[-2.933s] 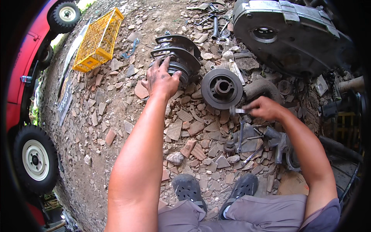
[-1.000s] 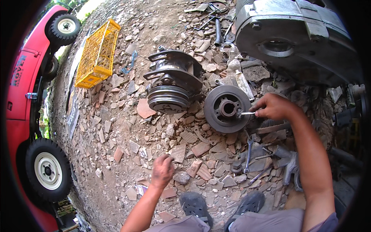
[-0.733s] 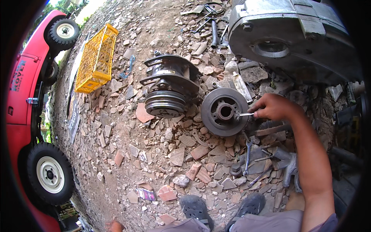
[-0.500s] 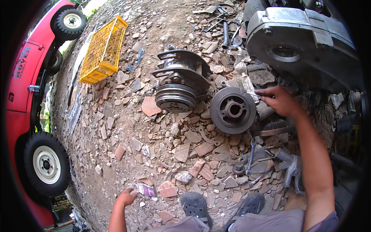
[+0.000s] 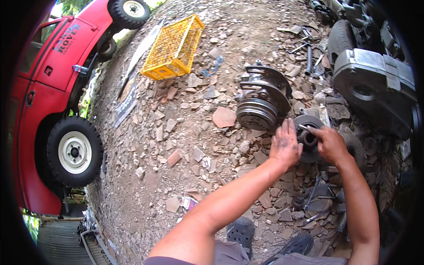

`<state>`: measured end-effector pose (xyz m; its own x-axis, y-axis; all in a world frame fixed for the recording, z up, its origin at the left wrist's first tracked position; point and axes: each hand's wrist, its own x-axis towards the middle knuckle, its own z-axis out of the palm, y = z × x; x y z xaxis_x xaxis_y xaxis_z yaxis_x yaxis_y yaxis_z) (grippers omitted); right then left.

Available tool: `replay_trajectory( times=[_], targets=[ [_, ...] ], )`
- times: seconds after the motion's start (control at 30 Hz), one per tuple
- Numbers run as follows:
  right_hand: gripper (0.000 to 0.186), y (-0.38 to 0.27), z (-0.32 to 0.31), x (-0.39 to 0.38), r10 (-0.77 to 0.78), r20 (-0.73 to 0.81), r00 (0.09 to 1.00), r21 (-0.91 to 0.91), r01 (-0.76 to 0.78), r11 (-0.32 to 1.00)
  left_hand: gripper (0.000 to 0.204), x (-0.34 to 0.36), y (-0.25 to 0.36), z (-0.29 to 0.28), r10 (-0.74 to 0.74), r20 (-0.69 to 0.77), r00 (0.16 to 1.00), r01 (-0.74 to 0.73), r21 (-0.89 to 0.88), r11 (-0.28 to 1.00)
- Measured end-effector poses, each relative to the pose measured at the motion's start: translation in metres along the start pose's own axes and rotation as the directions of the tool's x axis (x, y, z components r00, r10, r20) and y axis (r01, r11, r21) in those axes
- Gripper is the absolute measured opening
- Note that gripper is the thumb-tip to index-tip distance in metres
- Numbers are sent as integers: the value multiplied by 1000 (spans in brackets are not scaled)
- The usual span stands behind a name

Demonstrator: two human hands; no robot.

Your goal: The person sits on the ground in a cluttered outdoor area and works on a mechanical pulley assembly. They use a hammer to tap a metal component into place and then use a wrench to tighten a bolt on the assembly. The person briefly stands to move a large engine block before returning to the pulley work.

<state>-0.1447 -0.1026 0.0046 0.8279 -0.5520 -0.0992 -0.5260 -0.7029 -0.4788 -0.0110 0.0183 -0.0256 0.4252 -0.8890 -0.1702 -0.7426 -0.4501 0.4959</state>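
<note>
A dark round pulley disc [image 5: 311, 124] lies on the rubble ground. My left hand [image 5: 286, 145] rests flat on its left rim, fingers spread. At the disc's hub, my right hand [image 5: 329, 143] pinches a small thin metal tool [image 5: 303, 127]. Just beyond the disc sits a grey grooved pulley unit with a bracket [image 5: 261, 99].
A large grey engine housing [image 5: 375, 88] stands at the right. Spanners and loose metal parts [image 5: 320, 201] lie by my feet. A yellow plastic crate [image 5: 173, 47] sits farther off, and a red vehicle with a white-rimmed wheel [image 5: 74, 151] fills the left. Broken bricks and stones cover the ground.
My left hand has come up from near my feet and landed on the disc's left edge. My right hand stays at the hub with the tool. The view has shifted right.
</note>
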Motion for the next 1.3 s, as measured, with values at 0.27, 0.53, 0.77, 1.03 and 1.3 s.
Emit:
replay_trajectory(
  times=[0.27,0.53,0.77,1.03,1.3],
  targets=[
    [44,30,-1,2,12,-169,986,110,7,994,80,-15,-14,28,-57,-27,998,53,-115,992],
    [47,103,8,6,19,-131,991,190,6,982,84,22,33,-28,-227,441,868,194,120,974],
    [46,139,62,-49,9,-17,1000,271,-4,962,46,49,71,-68,-315,508,801,179,299,937],
    [35,38,-35,-1,178,-70,982,397,-136,907,30,64,57,-144,-90,497,863,-183,474,861],
    [43,66,-52,-72,164,275,947,53,-186,981,34,126,-17,-149,609,-39,792,-535,436,723]
  ],
)
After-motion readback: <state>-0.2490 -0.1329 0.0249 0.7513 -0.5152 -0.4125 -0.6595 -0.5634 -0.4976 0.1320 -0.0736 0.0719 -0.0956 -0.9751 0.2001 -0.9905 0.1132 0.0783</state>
